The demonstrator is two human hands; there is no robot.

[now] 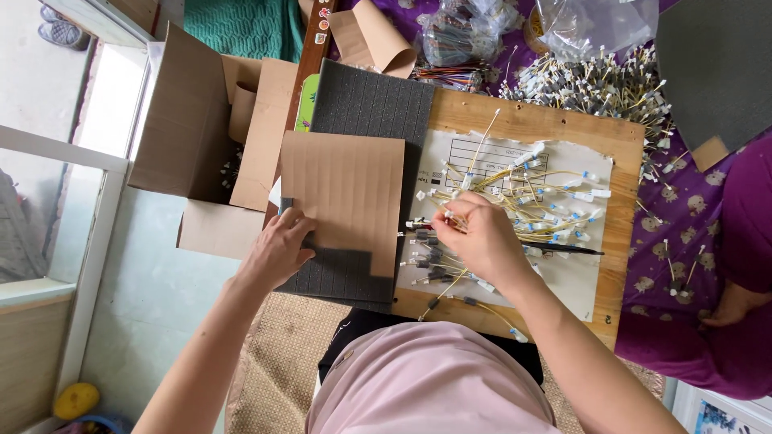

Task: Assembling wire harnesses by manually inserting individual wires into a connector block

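- Nearest, a pink top point(430, 378) fills the bottom of the head view, with both bare forearms reaching up from it.
- The left hand point(277, 249) lies flat on the lower left corner of a card sheet point(346, 193), fingers pressed together and curled slightly over its edge.
- That card sheet rests on a dark foam pad point(366, 104), which shows above it and below it beside the left hand.
- The right hand point(478, 237) hovers over a wooden board point(619, 233), its fingers point(452, 215) pinched on a thin yellow wire point(474, 157) that runs up and away from them.
- Under the right hand a loose heap of wires point(555, 205) with white and blue ends lies on a white paper point(575, 281) spread over the board.
- A few dark-ended wires point(426, 261) lie at the paper's left edge, just beside the foam pad.
- Left of the card sheet stands an open box point(193, 120), flaps spread, on the pale floor.
- To the right, another person's purple sleeve point(744, 217) and hand point(728, 305) rest on a purple patterned cloth point(683, 217).
- Farther off, beyond the board, a large pile point(595, 84) of similar wires lies on the cloth.
- Farthest, clear bags point(466, 28) and a folded brown paper piece point(374, 36) sit at the top edge.
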